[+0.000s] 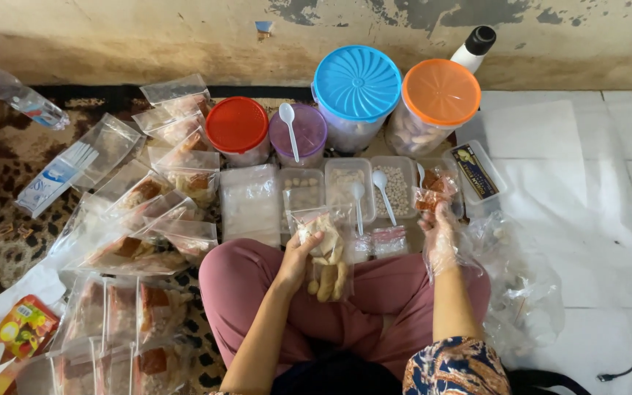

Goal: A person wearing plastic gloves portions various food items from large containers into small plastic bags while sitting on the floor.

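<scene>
My left hand (295,257) holds a clear plastic bag (323,252) with pale fried snack pieces in it, just above my knees in pink trousers. My right hand (439,232), in a thin clear plastic glove, grips a small packet of reddish sauce (431,196) over the right-hand shallow containers. In front of my knees stand several shallow clear tubs (396,192) with small white and beige pieces, two with white spoons (383,192) in them.
Round tubs line the wall: red lid (237,126), purple one with a spoon (298,133), blue lid (357,82), orange lid (441,92). Filled clear bags (140,241) cover the carpet at left. A water bottle (16,93) lies far left. Crumpled plastic (524,292) lies at right.
</scene>
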